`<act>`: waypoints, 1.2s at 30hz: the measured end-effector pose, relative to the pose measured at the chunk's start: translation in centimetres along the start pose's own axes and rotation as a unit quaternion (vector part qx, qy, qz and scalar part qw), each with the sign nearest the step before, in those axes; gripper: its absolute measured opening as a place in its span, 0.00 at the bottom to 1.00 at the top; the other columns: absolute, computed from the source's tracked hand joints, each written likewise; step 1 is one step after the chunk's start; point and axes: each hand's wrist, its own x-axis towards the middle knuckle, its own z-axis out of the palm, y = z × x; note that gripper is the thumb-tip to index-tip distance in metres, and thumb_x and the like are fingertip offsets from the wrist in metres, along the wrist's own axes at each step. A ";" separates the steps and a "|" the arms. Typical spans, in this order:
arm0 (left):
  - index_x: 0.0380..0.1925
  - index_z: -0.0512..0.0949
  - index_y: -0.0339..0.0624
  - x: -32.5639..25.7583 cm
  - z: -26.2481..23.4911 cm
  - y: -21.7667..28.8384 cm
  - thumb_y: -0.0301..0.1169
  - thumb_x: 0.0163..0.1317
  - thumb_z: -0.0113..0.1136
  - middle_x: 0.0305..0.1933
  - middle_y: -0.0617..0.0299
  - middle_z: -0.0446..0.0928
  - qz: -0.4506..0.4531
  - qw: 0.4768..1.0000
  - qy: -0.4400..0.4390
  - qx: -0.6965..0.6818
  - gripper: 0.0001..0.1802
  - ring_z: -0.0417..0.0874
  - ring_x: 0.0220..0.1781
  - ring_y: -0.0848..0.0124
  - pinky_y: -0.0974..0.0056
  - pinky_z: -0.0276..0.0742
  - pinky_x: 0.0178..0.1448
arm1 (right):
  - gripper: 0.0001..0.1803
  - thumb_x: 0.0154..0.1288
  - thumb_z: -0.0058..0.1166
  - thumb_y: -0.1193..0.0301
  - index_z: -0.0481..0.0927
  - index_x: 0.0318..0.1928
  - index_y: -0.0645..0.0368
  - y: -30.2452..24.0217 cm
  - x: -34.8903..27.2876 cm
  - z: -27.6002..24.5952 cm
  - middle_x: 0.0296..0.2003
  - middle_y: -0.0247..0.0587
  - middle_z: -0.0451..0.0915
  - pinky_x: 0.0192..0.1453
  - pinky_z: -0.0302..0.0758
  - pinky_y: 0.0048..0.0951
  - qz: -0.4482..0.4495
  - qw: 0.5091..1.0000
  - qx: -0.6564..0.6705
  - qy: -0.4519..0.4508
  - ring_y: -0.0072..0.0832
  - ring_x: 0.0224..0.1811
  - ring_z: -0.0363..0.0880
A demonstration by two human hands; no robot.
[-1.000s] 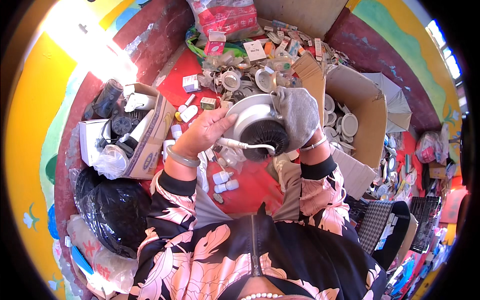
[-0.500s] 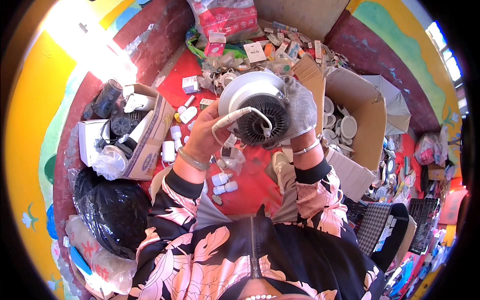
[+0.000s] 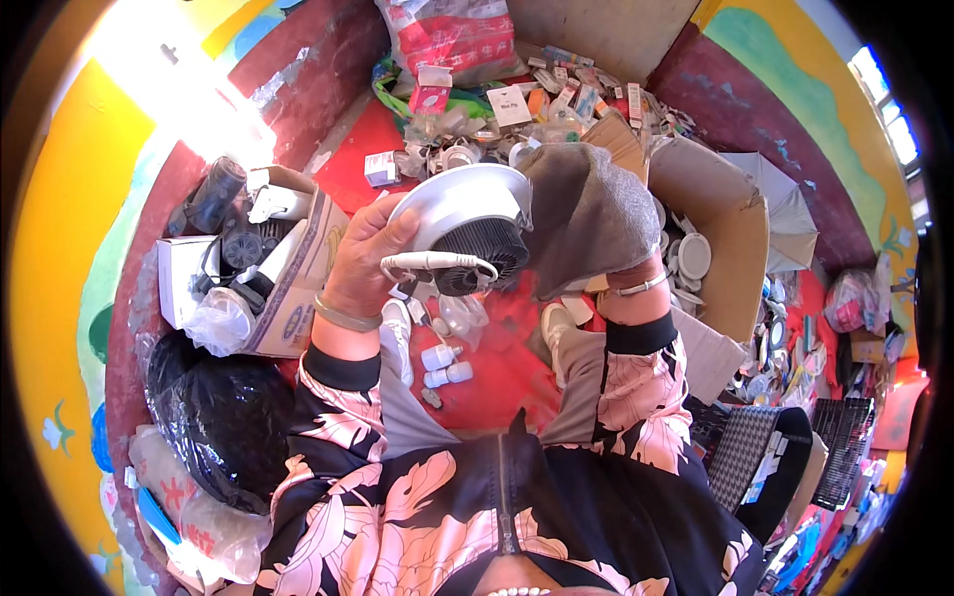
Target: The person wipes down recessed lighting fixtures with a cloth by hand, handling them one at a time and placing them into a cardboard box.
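Observation:
In my left hand (image 3: pixel 373 253) is a round recessed downlight (image 3: pixel 477 189), gripped by its white rim and tilted. Its black finned heat sink (image 3: pixel 477 253) points down toward me, and a short white cable (image 3: pixel 427 261) with a connector loops across it. A grey cloth (image 3: pixel 591 219) hangs spread over my right hand (image 3: pixel 636 275), beside the lamp's right edge. The cloth hides the fingers of that hand; only the part by the wrist shows.
Left stands a carton (image 3: pixel 298 288) of lamp parts, with a black plastic bag (image 3: pixel 219 417) nearer me. An open carton (image 3: pixel 711 199) of white round lamps is at right. White bulbs (image 3: pixel 447 373) lie on the red floor (image 3: pixel 497 348). Small boxes (image 3: pixel 509 104) are heaped at the back.
The downlight has shifted slightly left and tipped so its fins face lower. My right hand has moved right, and the cloth has come away from the heat sink and spread out.

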 end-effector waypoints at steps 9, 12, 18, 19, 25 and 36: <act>0.41 0.77 0.33 0.1 0.1 -0.4 0.37 0.62 0.57 0.29 0.67 0.77 -0.035 0.994 -0.050 0.085 0.17 0.74 0.28 0.84 0.78 0.69 0.30 | 0.20 0.29 0.62 0.69 0.79 0.30 0.62 -1.2 0.2 0.3 0.26 0.55 0.76 0.38 0.75 0.37 -0.041 0.978 -0.075 -0.189 0.47 0.31 0.77; 0.39 0.78 0.33 -0.1 0.5 -0.4 0.36 0.62 0.56 0.26 0.69 0.75 -0.015 0.993 -0.037 0.110 0.15 0.72 0.26 0.84 0.78 0.66 0.28 | 0.23 0.27 0.66 0.64 0.80 0.29 0.62 -0.2 -0.5 0.1 0.27 0.53 0.76 0.39 0.75 0.35 0.012 0.953 0.060 -0.297 0.44 0.33 0.76; 0.36 0.78 0.33 0.2 0.2 -0.8 0.36 0.62 0.56 0.26 0.69 0.75 -0.006 0.986 -0.045 0.162 0.14 0.71 0.27 0.84 0.78 0.65 0.29 | 0.20 0.28 0.65 0.66 0.80 0.27 0.61 0.2 -1.0 0.5 0.26 0.48 0.76 0.38 0.75 0.32 -0.059 0.965 -0.023 -0.254 0.44 0.33 0.76; 0.37 0.78 0.32 0.3 0.4 -0.3 0.35 0.62 0.56 0.27 0.68 0.75 -0.034 0.990 -0.038 0.132 0.15 0.72 0.27 0.83 0.77 0.66 0.30 | 0.19 0.28 0.64 0.67 0.80 0.27 0.61 0.0 -0.8 0.3 0.26 0.47 0.76 0.38 0.75 0.32 -0.057 0.965 -0.044 -0.252 0.44 0.33 0.76; 0.43 0.76 0.31 0.8 -0.3 -0.8 0.36 0.64 0.54 0.33 0.63 0.78 -0.083 0.995 -0.048 0.020 0.17 0.77 0.32 0.79 0.74 0.73 0.35 | 0.15 0.38 0.60 0.72 0.79 0.32 0.62 0.5 -1.5 1.5 0.28 0.45 0.78 0.41 0.75 0.31 0.037 0.985 0.114 -0.127 0.38 0.35 0.78; 0.44 0.75 0.30 0.6 -0.5 -1.6 0.34 0.64 0.52 0.37 0.57 0.80 -0.021 0.999 0.016 -0.037 0.16 0.81 0.36 0.72 0.69 0.77 0.41 | 0.20 0.47 0.60 0.67 0.74 0.40 0.63 -0.6 -0.4 0.6 0.33 0.46 0.79 0.45 0.74 0.31 0.309 0.934 0.176 0.031 0.38 0.37 0.79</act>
